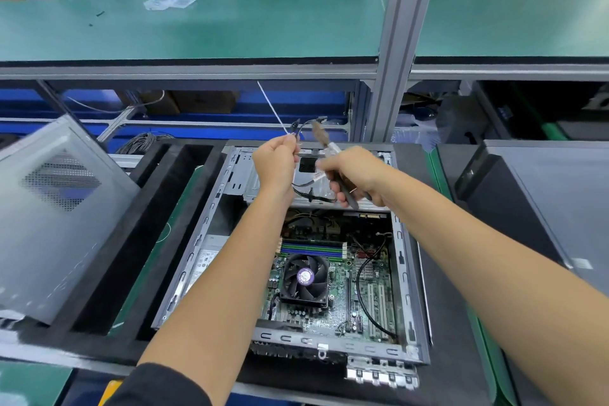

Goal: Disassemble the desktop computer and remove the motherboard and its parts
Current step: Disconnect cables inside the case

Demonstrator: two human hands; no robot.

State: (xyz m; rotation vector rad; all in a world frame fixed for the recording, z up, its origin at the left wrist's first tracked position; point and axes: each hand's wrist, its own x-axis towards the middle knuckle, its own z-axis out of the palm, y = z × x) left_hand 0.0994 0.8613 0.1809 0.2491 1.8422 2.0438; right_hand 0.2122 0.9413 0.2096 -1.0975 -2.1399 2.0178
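Motherboard (329, 287) lies flat in the open case (184, 270), below and nearer you than both hands. Your left hand (275, 165) pinches a white cable tie (273, 109); your right hand (356, 175) grips a dark tool and black cable (304, 128).

1. I see the green-matted workbench (150, 269) carrying a black foam tray (138, 224).
2. The open computer case (407, 260) lies flat on it.
3. A grey side panel (49, 224) leans at left, a dark tower (540, 204) sits right
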